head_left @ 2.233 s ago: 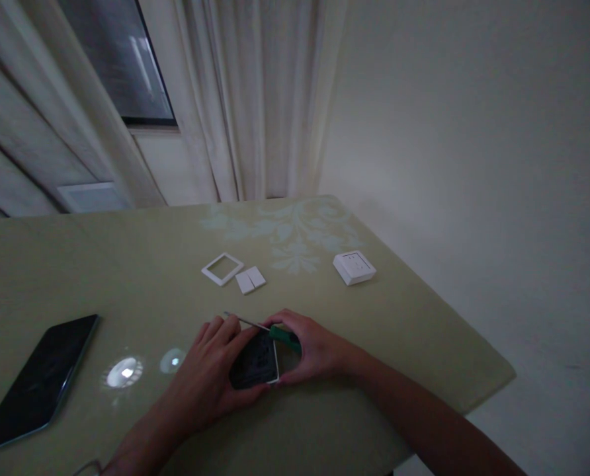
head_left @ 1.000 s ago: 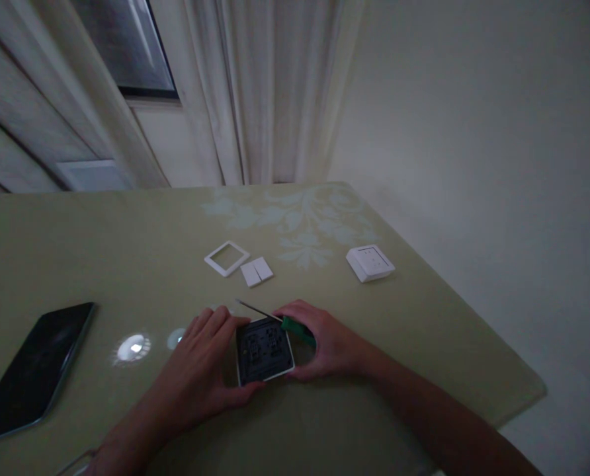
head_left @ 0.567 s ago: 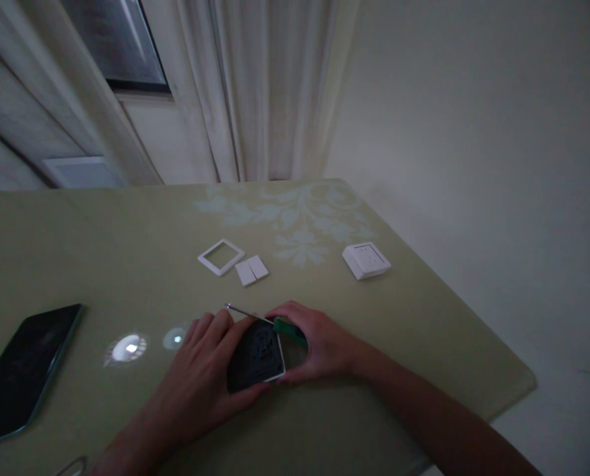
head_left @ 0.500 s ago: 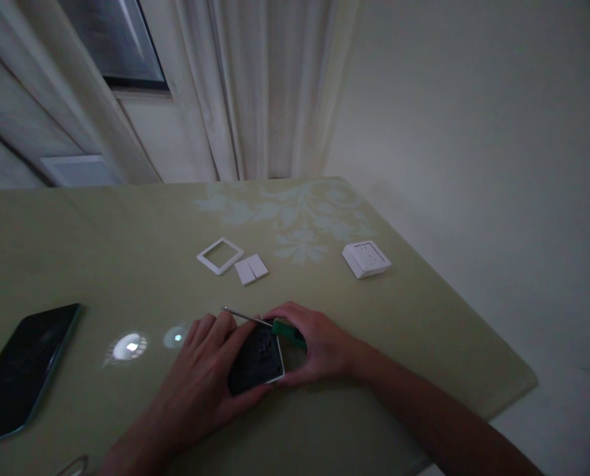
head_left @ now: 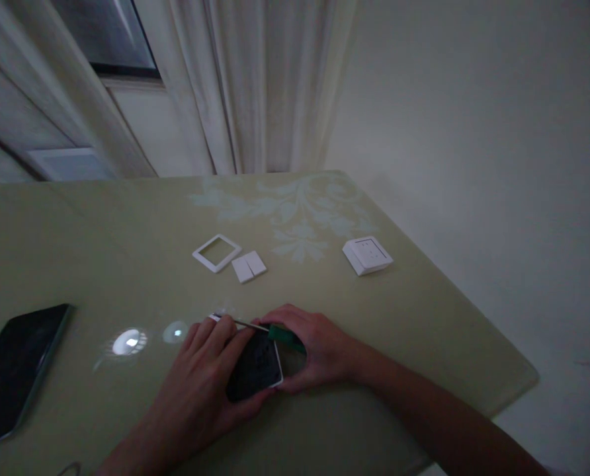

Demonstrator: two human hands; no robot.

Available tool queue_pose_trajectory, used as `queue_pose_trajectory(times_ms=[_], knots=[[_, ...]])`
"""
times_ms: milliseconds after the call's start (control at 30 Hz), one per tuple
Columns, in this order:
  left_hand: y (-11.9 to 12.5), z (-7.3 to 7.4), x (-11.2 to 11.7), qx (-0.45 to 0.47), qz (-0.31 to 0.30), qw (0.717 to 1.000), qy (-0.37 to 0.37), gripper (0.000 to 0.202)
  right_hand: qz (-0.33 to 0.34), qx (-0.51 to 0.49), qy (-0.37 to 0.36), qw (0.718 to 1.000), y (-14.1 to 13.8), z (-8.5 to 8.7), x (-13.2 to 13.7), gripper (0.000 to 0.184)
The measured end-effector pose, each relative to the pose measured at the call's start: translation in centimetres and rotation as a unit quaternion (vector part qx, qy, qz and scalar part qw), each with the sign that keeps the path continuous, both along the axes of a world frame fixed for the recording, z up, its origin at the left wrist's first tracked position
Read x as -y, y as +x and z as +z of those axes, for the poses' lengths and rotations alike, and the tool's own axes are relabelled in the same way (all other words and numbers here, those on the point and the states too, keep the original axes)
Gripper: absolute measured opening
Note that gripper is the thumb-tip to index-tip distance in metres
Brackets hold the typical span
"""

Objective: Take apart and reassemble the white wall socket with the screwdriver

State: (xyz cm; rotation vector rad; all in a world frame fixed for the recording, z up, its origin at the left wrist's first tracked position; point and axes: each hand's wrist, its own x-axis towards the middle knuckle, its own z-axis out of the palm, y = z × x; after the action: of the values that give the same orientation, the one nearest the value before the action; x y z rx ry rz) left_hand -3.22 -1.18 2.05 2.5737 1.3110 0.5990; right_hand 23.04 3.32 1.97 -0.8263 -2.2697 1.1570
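Observation:
My left hand [head_left: 203, 373] grips a square switch module [head_left: 256, 374], dark inside with a white rim, tilted up off the green table [head_left: 101, 264]. My right hand [head_left: 315, 347] is closed round a green-handled screwdriver [head_left: 284, 335], and its fingers also steady the module's right edge. The thin metal shaft points left, across the module's top edge, past my left fingertips. Both hands are close together near the table's front.
A white square frame [head_left: 216, 252] and two small white rocker plates [head_left: 248, 266] lie further back. A white wall socket [head_left: 367, 255] sits at the right. A dark phone [head_left: 14, 370] lies at the left edge. Curtains hang behind.
The module lay flat facing up a second ago and is now tilted up in my left hand. The screwdriver shaft has dropped lower across its top edge. The view shifted a little.

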Motion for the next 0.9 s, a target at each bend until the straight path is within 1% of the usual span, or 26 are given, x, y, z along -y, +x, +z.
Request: queue_pose_trajectory(times_ms=[200,367,600,767,900], knots=[[-0.19,-0.13,-0.05,0.001,-0.004,1.0,0.0,0.061,-0.007,0.008,-0.01,1.0,-0.05,0.03,0.17,0.092],[-0.16,-0.1,-0.26,0.006,0.008,1.0,-0.027,0.067,-0.044,-0.002,-0.049,0.998,0.06,-0.17,0.13,0.095],[0.3,0.05,-0.01,0.017,0.027,0.998,-0.061,0.072,-0.04,-0.039,-0.103,0.993,0.32,-0.39,-0.56,0.096],[0.46,0.04,0.1,0.02,0.02,0.997,-0.07,0.068,-0.033,-0.033,-0.086,0.995,0.36,-0.46,-0.65,0.097],[0.44,0.11,0.02,0.013,0.011,0.998,-0.054,0.066,-0.025,-0.033,-0.068,0.997,0.36,-0.54,-0.67,0.092]])
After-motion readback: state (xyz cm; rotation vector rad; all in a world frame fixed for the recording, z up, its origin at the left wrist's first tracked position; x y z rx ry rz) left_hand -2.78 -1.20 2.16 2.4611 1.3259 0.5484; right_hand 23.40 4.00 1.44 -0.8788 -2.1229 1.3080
